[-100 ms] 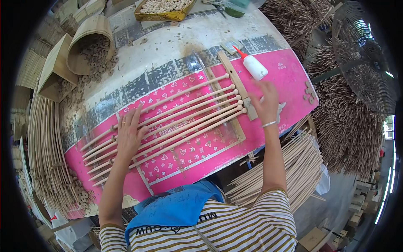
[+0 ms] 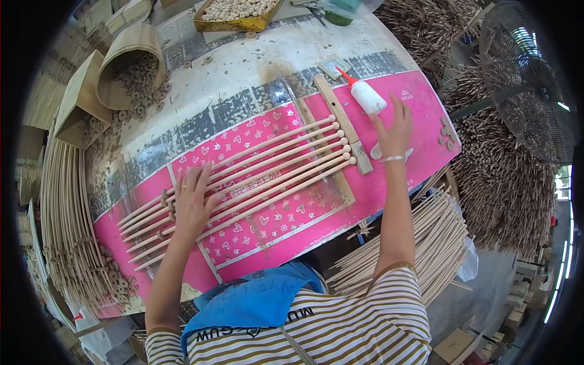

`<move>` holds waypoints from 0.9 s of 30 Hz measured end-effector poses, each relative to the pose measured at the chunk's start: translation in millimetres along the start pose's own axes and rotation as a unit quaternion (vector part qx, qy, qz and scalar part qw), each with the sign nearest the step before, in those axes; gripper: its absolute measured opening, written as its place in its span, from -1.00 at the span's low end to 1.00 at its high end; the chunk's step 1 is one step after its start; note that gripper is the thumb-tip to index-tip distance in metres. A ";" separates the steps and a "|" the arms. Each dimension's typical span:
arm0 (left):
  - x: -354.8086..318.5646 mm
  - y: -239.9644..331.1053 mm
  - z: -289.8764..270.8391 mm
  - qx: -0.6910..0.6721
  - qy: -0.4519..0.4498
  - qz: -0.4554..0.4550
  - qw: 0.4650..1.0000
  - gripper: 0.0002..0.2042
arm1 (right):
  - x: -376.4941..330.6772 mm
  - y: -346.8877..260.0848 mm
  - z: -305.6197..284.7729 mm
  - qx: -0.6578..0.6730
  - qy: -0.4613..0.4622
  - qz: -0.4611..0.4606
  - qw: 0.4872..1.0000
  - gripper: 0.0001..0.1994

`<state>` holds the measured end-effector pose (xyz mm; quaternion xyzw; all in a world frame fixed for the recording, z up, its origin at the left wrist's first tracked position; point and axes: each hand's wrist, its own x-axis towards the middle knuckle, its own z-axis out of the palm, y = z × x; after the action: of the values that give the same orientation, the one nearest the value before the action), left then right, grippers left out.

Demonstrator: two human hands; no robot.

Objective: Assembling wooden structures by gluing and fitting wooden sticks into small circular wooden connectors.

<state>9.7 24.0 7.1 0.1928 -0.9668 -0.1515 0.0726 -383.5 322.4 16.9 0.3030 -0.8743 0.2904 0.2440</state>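
Several long thin wooden rods with ball ends (image 2: 267,161) lie side by side across the pink printed sheet, wooden rings (image 2: 170,201) around some of them near the left. Across the rods rests my left hand (image 2: 193,198), its fingers spread. At the right, my right hand (image 2: 396,128) is open, fingers apart and apparently empty, just below a white squeeze bottle with a red nozzle (image 2: 367,97). The bottle lies on its side. By the ball ends is a flat wooden bar (image 2: 336,108), and a small whitish piece (image 2: 377,151) lies beside my right wrist.
On the left are a tipped wooden bucket (image 2: 131,45) spilling rings, a wooden box (image 2: 76,100) and stacked rods (image 2: 70,213). A yellow tray of wooden balls (image 2: 237,23) stands at the back. Rod bundles (image 2: 499,188) and a fan (image 2: 523,79) flank the right edge.
My right hand has moved up toward the bottle, its fingers spreading. The farthest rod has shifted nearer to the others. My left hand has slid slightly along the rods.
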 end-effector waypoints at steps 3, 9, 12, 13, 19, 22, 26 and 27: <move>-7.9 10.6 1.7 0.040 -0.004 -0.012 0.999 -0.26 | 14.4 21.5 34.5 0.063 -0.058 0.117 0.989 -0.25; -8.1 20.7 21.8 0.076 0.017 -0.036 0.996 -0.22 | 18.6 56.4 65.3 0.101 -0.097 0.137 0.981 -0.23; -10.7 19.3 21.8 0.080 0.027 -0.052 0.995 -0.23 | 10.0 28.8 45.2 0.387 -0.098 0.219 0.890 -0.30; -13.3 17.3 20.3 0.084 0.024 -0.056 0.995 -0.23 | 8.2 11.0 30.4 0.367 -0.105 0.186 0.905 -0.39; -10.2 19.1 23.0 0.087 0.035 -0.055 0.994 -0.24 | -31.7 -21.7 -36.5 0.347 -0.192 0.170 0.902 -0.42; -10.3 19.1 24.5 0.091 0.038 -0.053 0.994 -0.24 | -43.3 -32.5 -45.0 0.328 -0.194 0.158 0.911 -0.44; -9.7 19.5 25.1 0.088 0.039 -0.052 0.994 -0.25 | -45.7 -40.2 -49.4 0.296 -0.198 0.134 0.925 -0.46; -9.9 19.9 24.9 0.088 0.039 -0.054 0.994 -0.25 | -47.4 -40.0 -49.6 0.290 -0.192 0.134 0.928 -0.46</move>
<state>6.8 52.0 -10.9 0.2558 -0.9610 -0.0617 0.0850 -311.1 347.4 38.1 0.2906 -0.8146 0.4974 -0.0682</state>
